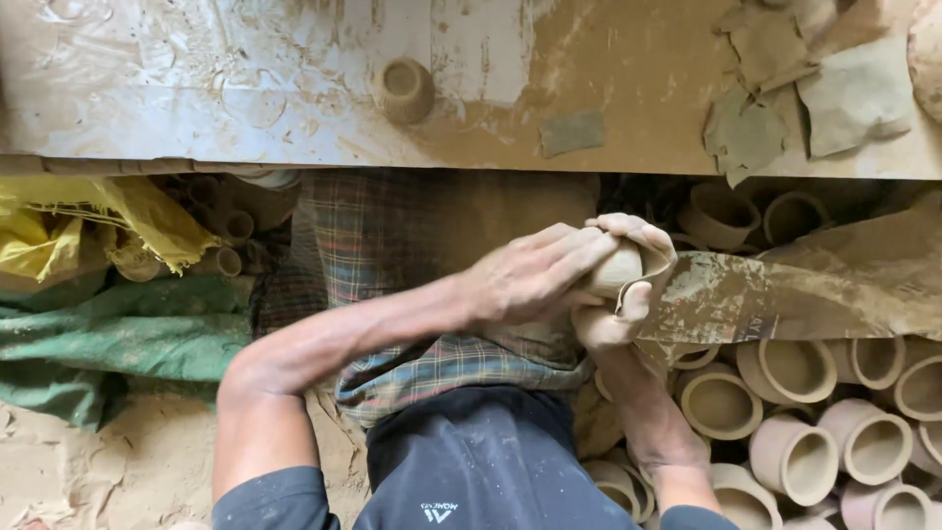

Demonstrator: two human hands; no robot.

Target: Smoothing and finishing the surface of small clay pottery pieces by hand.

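Clay cup (616,267): you pinch it, both grips clamped, mouth turned right.
Left hand (535,275): covers its top.
Right hand (618,319): cradles beneath.

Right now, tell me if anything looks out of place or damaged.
One clay cup stands alone on the dusty board, apart from the heap of cups below. Torn scraps lie scattered at the board's right end. Both hands grip a small pot.

One head-worn camera looks steeply down, close over the hands (579,285), the bench (294,98) edge beyond.
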